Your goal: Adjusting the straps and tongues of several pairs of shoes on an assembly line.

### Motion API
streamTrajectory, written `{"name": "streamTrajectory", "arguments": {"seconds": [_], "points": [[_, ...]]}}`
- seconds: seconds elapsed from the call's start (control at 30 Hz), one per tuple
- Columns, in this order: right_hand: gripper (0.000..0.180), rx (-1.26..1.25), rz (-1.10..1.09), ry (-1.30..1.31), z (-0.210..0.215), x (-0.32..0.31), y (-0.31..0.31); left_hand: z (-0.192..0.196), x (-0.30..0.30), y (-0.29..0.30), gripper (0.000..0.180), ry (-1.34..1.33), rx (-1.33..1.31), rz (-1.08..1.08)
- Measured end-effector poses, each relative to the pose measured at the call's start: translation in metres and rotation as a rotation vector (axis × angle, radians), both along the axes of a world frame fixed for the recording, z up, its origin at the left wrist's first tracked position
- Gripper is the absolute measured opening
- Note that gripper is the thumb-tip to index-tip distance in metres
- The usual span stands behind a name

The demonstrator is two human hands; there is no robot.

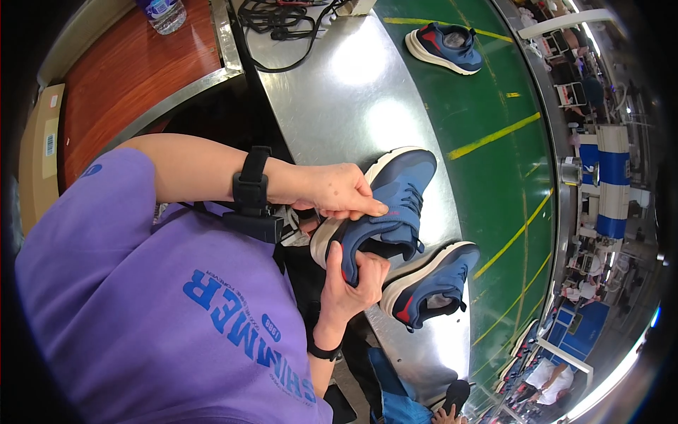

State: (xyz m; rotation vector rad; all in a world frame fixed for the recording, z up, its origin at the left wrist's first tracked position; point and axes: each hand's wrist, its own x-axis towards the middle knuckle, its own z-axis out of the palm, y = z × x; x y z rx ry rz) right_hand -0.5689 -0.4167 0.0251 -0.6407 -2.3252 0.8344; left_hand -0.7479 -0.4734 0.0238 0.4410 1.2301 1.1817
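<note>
A blue sneaker [408, 180] with a white sole and red accents rests tilted over the near edge of the metal bench. My right hand [357, 283] is closed around its heel and collar, thumb along the outside. Against the upper, beside the laces, my left hand [347, 192] is closed in a pinch. What its fingertips hold, if anything, is hidden. Just to the right of my right hand lies a second blue sneaker [452, 272], its heel marked red. Black straps circle both my wrists.
Beyond the metal bench [311, 99] runs a green belt [487, 205] with yellow lines, carrying another sneaker [445, 48]. Black cables [282, 25] lie at the bench's left end. A bottle [166, 18] stands on a reddish-brown table [148, 67]. Another person's hand [446, 417] shows at the bottom.
</note>
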Motion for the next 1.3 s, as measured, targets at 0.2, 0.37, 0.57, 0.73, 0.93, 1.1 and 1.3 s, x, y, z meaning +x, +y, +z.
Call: {"name": "streamTrajectory", "arguments": {"seconds": [0.2,0.37,0.57,0.73,0.93,1.1,1.3], "points": [[0.021,0.17,-0.049,-0.094,0.002,-0.013,-0.002,-0.012,-0.005,0.009,0.045,0.169,-0.024,-0.033],[0.021,0.512,-0.256,-0.234,0.001,-0.017,0.016,-0.04,0.0,-0.011,0.042,0.479,0.112,0.146],[0.02,0.533,-0.365,-0.292,0.008,0.053,0.057,-0.029,0.006,-0.011,0.03,0.585,0.068,-0.074],[0.023,0.584,-0.556,-0.372,0.0,0.114,0.095,-0.016,-0.047,0.019,0.021,0.906,0.245,0.093],[0.036,0.727,-0.789,-0.381,0.01,0.105,0.095,-0.034,-0.172,0.079,0.042,1.686,0.362,0.205],[0.031,0.503,-0.38,-0.258,-0.037,0.059,0.052,-0.054,-0.239,0.136,0.043,2.076,0.225,0.191],[0.041,0.261,-0.375,-0.328,-0.066,0.031,0.058,-0.046,-0.263,0.181,0.04,2.238,-0.114,-0.204]]}}
